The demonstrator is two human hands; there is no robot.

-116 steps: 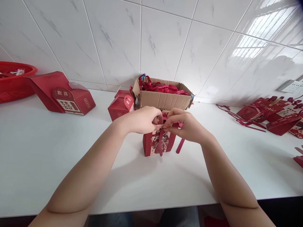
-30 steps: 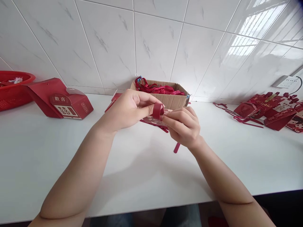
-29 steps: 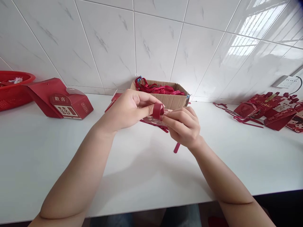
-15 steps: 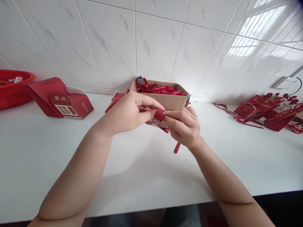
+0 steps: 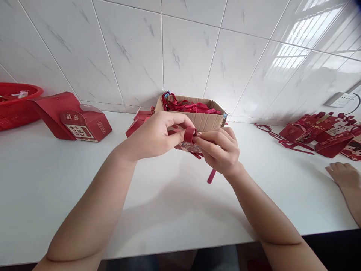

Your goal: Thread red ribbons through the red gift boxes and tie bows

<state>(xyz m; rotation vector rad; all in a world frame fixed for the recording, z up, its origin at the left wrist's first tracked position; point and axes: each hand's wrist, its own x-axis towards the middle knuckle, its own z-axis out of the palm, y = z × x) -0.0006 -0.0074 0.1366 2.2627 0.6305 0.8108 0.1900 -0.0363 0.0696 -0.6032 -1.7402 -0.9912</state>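
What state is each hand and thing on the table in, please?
Left hand: fingers curled at the red ribbon; grip unclear.
Right hand: fingers pinching the red ribbon.
Red ribbon: bent into a loop.
Printed box: beneath the loop, partly hidden.
Cardboard box: open, holding red ribbons.
Lettered box: one flap raised.
Red basket: open-topped, holding items.
Red boxes: grouped together.
Another person's hand: at right, grip unclear.

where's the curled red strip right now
In the head view, the curled red strip is near the centre, between the left hand and the right hand, with the cardboard box behind it, towards the wall.
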